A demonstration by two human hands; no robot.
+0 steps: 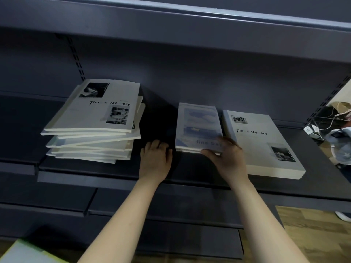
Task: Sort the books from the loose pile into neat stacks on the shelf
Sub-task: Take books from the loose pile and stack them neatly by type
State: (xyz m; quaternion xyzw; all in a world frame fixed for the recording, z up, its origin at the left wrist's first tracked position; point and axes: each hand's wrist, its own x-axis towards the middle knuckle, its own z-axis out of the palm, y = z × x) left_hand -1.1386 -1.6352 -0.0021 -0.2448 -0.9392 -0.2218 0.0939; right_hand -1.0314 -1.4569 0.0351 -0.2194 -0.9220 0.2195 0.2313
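1. Plainly, the right hand [226,156] pinches the near right corner of the "fine Day" stack [198,128]. The thumb is stretched along its front edge and the fingers are curled over the blue cover. The fingers are blurred.
2. That stack of slim blue books lies flat on the dark metal shelf [190,173] and runs from the right hand toward the back panel.
3. Just right of the right hand, close beside the blue stack, lies a squared "Time & Memory" stack [264,149]. Its covers are white and its edges sit flush.
4. The left hand [155,158] rests on bare shelf just left of the blue stack, apart from it. Its fingers are loosely curled with the tips down on the shelf, and it holds nothing.
5. Left of the left hand, near but not touching, sits the loose pile [91,143]. Its white books are fanned at differing angles with corners sticking out. On top is a "Time & Memory" copy [95,111], turned askew.
6. Above both hands runs an upper shelf [171,18]. A slotted upright [76,54] rises beyond the loose pile.
7. Below the forearms are lower shelf tiers [171,238]. Wood floor [313,236] shows right of the right forearm.
8. A pale, green-edged object [24,251] sits at the bottom left, beside the left forearm. I cannot tell what it is.
9. Far right of the right hand, past the shelf's end, are thin cables [330,120] and light-blue cloth [340,143], too unclear to identify.
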